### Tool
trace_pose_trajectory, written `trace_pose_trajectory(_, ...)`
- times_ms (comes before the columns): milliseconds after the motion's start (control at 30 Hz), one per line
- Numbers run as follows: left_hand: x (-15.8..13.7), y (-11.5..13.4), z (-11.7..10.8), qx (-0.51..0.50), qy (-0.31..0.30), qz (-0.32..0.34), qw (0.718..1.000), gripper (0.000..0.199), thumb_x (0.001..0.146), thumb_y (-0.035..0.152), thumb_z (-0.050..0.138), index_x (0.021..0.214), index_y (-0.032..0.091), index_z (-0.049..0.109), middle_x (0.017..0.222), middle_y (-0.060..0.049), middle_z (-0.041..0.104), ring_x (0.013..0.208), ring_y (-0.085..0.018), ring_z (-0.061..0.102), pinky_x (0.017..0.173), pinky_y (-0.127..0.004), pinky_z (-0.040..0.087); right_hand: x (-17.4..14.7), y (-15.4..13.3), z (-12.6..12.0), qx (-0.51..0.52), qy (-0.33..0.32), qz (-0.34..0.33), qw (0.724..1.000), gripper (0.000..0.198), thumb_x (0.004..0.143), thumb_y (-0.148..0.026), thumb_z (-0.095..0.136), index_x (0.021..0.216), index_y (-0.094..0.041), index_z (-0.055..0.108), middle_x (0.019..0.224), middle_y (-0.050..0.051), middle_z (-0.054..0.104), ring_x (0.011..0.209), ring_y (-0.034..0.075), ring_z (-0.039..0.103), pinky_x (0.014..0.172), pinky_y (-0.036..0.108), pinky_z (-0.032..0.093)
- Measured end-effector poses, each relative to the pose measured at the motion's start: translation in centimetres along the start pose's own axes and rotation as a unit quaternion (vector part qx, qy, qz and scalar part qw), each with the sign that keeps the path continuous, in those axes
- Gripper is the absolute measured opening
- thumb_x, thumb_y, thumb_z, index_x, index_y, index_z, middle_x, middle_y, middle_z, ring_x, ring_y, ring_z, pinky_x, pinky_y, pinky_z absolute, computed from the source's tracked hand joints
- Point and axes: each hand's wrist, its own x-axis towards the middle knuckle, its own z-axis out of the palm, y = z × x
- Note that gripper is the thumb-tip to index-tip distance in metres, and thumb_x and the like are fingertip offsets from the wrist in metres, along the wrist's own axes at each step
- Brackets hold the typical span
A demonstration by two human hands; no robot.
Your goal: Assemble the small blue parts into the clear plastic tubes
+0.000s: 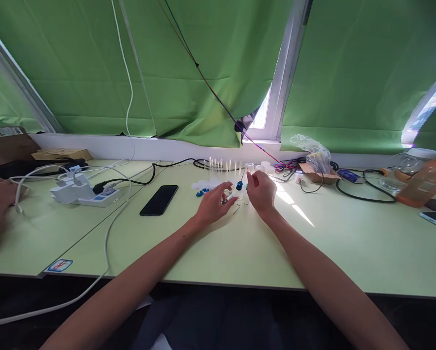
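Observation:
My left hand (215,201) rests low over the desk, its thumb and forefinger curved and apart. Between and below those fingers lie small clear and metallic pieces (226,196), too small to name. My right hand (262,192) is closed in a pinch by a thin dark rod (244,174), which seems to be in its fingertips. At the rod's lower end is a dark blue stopper-like piece (239,185); whether they are joined I cannot tell. Several small blue pieces (202,192) lie left of my left hand. Behind both hands stand upright clear thin tubes (221,167).
A black phone (159,200) lies left of my hands. Farther left are a white power strip (104,198), cables and another person's hand (1,190). White round containers (265,166), a small cardboard box (318,173) and an orange bottle (424,182) are to the right. Green blinds (210,39) hang behind.

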Motion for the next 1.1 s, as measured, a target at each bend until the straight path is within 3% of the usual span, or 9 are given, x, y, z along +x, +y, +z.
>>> trace_pose_trajectory(267,0.0,-0.1,0.2,-0.005,0.035,0.015,0.999,0.036,0.086,0.043,0.06,0.115,0.023,0.054,0.102,-0.003,0.07,0.061,-0.011,0.06,0.057,-0.025,0.048,-0.3,-0.5,-0.1,-0.015,-0.053,-0.012,0.998,0.035,0.096,-0.037,0.045,0.067,-0.019,0.051,0.063,0.0,0.05,0.056,0.013,0.042,0.055,0.026,0.026)
trace_pose_trajectory(567,0.0,0.0,0.1,-0.045,0.083,0.014,0.995,0.032,0.087,0.041,0.061,0.111,0.022,0.056,0.099,-0.003,0.07,0.056,-0.008,0.059,0.058,-0.023,0.049,-0.4,-0.6,-0.1,0.007,-0.066,-0.035,0.997,0.036,0.095,-0.038,0.048,0.064,-0.02,0.049,0.06,-0.001,0.049,0.052,0.011,0.036,0.054,0.025,0.027)
trace_pose_trajectory(1100,0.1,0.4,0.0,-0.087,0.092,0.015,0.992,0.032,0.089,0.039,0.058,0.116,0.022,0.057,0.098,-0.005,0.065,0.063,-0.009,0.06,0.057,-0.023,0.052,-1.0,-1.1,0.0,0.058,-0.124,-0.084,0.987,0.036,0.098,-0.042,0.044,0.073,-0.019,0.057,0.067,0.001,0.055,0.057,0.011,0.043,0.056,0.024,0.031)
